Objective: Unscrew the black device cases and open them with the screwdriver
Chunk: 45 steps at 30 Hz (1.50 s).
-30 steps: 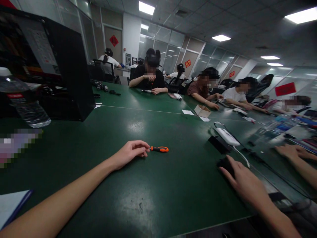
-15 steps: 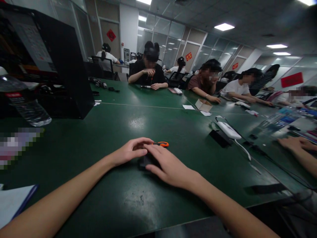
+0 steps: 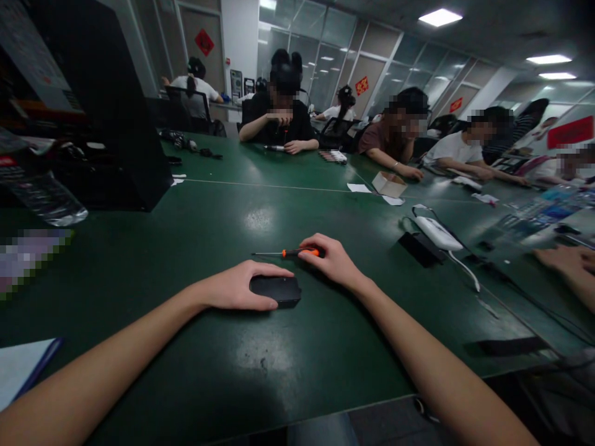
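Note:
A small black box (image 3: pixel 279 290) lies on the green table (image 3: pixel 209 371), and my left hand (image 3: pixel 237 286) grips it from the left, thumb along its near side and fingers along its far side. Just beyond the box lies a screwdriver (image 3: pixel 292 253) with an orange and black handle, its thin shaft pointing left. My right hand (image 3: pixel 328 255) has its fingers closed on the handle's right end.
At left stand a black computer case (image 3: pixel 121 124) and a plastic bottle (image 3: pixel 51 192). A white power strip (image 3: pixel 437 232) with cables lies at right. Another person's hand (image 3: pixel 562 260) rests at far right. Several people sit beyond, near a small open box (image 3: pixel 389 184).
My right hand has moved off the black box, up and right to the screwdriver handle. My left hand now holds the box, and both box and screwdriver show more fully.

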Tool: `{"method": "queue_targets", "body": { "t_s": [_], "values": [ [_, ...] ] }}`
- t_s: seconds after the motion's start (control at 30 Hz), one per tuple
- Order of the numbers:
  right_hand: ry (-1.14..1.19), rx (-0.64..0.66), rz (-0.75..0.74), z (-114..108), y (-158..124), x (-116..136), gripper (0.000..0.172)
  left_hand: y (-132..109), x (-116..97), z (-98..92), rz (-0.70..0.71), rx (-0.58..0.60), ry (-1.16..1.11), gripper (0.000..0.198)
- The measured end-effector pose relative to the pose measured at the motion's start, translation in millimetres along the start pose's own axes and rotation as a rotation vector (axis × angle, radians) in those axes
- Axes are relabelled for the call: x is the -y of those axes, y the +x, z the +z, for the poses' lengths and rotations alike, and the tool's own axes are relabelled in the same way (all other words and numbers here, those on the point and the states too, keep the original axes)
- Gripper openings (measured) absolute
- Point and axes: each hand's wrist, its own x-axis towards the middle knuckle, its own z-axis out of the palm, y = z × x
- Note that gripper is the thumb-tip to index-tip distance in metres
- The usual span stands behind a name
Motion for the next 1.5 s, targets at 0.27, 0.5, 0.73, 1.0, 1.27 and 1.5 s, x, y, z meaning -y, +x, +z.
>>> {"method": "queue_targets", "body": {
  "t_s": [0.27, 0.5, 0.73, 1.0, 1.27, 1.5],
  "values": [
    [0.373, -0.708, -0.058, -12, -4, 44, 0.025, 1, 3, 7.1, 0.024, -0.076, -0.028, 0.054],
    [0.181, -0.760, -0.337, -11, -19, 62, 0.036, 2, 2, 8.6, 0.023, -0.089, -0.054, 0.054],
    [0.105, -0.706, -0.341, -6, -22, 55, 0.038, 2, 6, 9.2, 0.038, -0.089, -0.055, 0.055],
    [-0.045, -0.702, -0.383, -9, -24, 55, 0.044, 1, 7, 10.4, 0.072, -0.093, -0.075, 0.054],
    [0.024, -0.680, -0.342, -8, -20, 58, 0.044, 1, 8, 10.9, 0.100, -0.101, -0.086, 0.054],
    [0.257, -0.445, -0.300, -3, -4, 78, 0.034, 3, 9, 12.8, 0.101, -0.112, -0.060, 0.054]
  ]
}}
